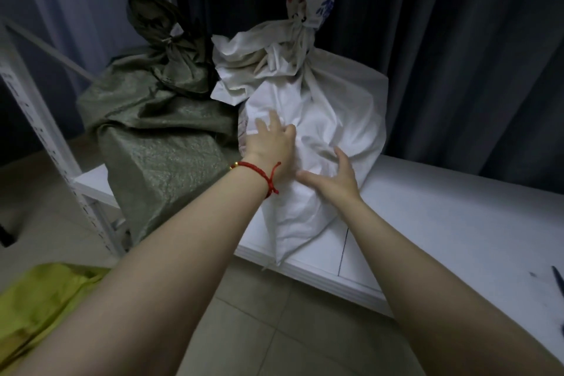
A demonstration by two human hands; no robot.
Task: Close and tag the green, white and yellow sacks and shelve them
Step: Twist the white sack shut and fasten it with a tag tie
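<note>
A white sack [329, 107] stands on the low white shelf board [442, 223], its neck tied and its printed top upright. Beside it on the left stands a green sack [152, 131], tied at the neck too. My left hand [271, 143], with a red cord on the wrist, presses flat against the white sack's left front. My right hand [335, 177] lies with spread fingers on its lower front. A yellow sack [39, 299] lies on the floor at the lower left, partly cut off by the frame edge.
A white metal shelf upright [45, 146] rises at the left. Dark curtains [457, 40] hang behind the shelf. A blue object [557, 281] lies at the board's right edge. Tiled floor [274, 330] lies below the board.
</note>
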